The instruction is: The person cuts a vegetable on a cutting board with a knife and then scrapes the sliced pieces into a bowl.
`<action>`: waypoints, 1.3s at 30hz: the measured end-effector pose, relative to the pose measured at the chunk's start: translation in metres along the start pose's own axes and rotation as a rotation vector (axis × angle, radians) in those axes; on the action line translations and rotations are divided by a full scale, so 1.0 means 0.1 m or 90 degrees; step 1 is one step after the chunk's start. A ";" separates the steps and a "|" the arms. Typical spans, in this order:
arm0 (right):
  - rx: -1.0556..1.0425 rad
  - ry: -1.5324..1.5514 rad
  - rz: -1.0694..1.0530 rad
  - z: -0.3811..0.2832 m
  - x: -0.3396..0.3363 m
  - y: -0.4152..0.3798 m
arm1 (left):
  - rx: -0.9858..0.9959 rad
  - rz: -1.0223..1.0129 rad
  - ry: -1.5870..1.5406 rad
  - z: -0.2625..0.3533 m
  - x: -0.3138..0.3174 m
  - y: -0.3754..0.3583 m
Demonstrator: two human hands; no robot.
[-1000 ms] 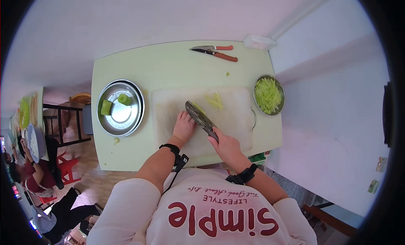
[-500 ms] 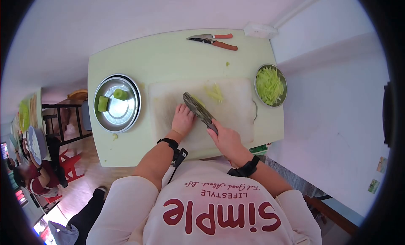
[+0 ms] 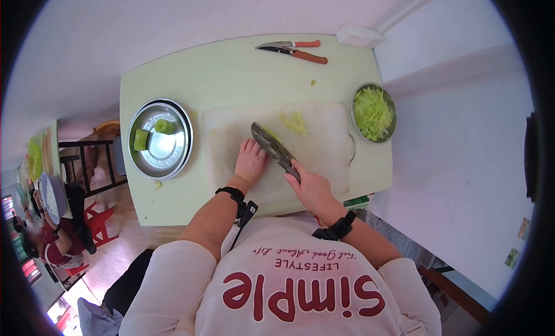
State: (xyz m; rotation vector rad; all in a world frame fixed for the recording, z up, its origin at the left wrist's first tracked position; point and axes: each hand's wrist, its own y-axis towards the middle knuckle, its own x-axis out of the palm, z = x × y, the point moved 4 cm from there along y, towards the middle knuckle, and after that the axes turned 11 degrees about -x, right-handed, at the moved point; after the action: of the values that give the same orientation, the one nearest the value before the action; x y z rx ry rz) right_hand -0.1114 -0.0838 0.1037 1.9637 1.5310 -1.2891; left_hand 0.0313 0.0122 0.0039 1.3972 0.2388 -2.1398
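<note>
The right hand (image 3: pixel 313 189) is closed around the handle of a cleaver (image 3: pixel 273 148), whose blade slants far-left over the cutting board (image 3: pixel 324 154). The left hand (image 3: pixel 250 161) lies on the board just left of the blade, fingers curled, touching it; whether it holds anything I cannot tell. A pale green piece (image 3: pixel 272 136) lies at the blade's right side. Cut strips (image 3: pixel 295 124) lie farther right. A bowl (image 3: pixel 391 102) of shreds sits at the right, a tray (image 3: pixel 178 157) with 2 chunks at the left, and 2 knives (image 3: pixel 293 50) at the far edge.

A pale cream shirt (image 3: pixel 277 284) with short sleeves carries dark red "simple" lettering and smaller "LIFESTYLE" script across the chest; above that print, each wrist wears a black band (image 3: pixel 232 193), one trailing a black cable
</note>
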 end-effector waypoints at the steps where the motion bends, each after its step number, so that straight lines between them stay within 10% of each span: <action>1: -0.002 -0.004 0.005 0.02 0.02 0.00 | 0.000 -0.002 0.001 -0.01 0.00 0.00; 39: -0.004 0.023 -0.002 0.25 0.18 0.16 | -0.003 0.053 -0.008 0.03 0.00 0.03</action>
State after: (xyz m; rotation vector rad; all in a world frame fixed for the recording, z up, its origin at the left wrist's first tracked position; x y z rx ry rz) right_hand -0.1077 -0.0967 0.0719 1.9914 1.5531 -1.2559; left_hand 0.0302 0.0087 0.0052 1.3671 0.1770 -2.0788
